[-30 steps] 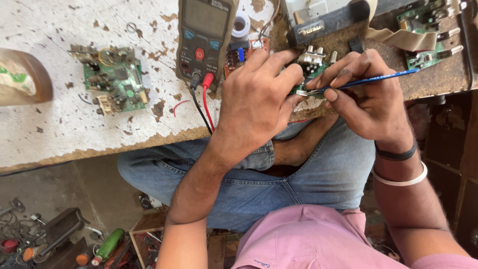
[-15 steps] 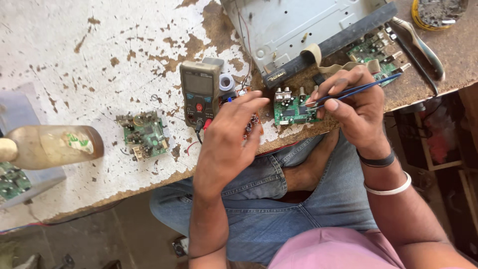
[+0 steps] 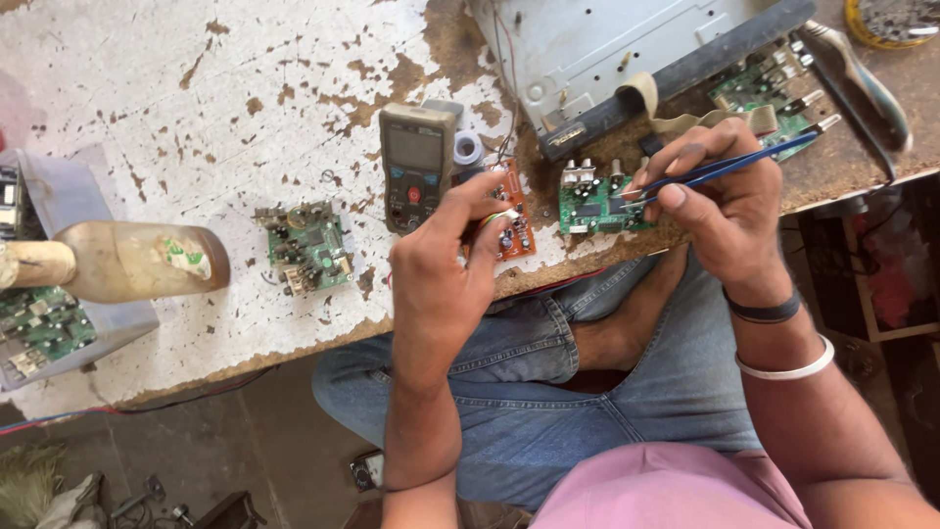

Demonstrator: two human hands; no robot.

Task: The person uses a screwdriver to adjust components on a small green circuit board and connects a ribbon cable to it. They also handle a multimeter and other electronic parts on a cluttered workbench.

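My right hand (image 3: 723,201) grips blue tweezers (image 3: 744,162) whose tips rest on a small green circuit board (image 3: 592,201) at the table's front edge. My left hand (image 3: 446,269) pinches a small pale part at its fingertips, just over an orange circuit board (image 3: 514,211) to the left of the green one. A grey multimeter (image 3: 416,162) lies just left of the orange board, with a small roll of solder wire (image 3: 468,149) beside it.
Another green board (image 3: 308,245) lies further left. A tan plastic bottle (image 3: 127,260) rests on a grey box holding a board (image 3: 39,328). A metal chassis (image 3: 627,54), a ribbon cable (image 3: 676,113), more boards (image 3: 774,93) and pliers (image 3: 862,78) sit at the back right.
The view has pulled back and shifted. My left hand has moved off the green board to the orange board. My right hand keeps the tweezers on the green board.
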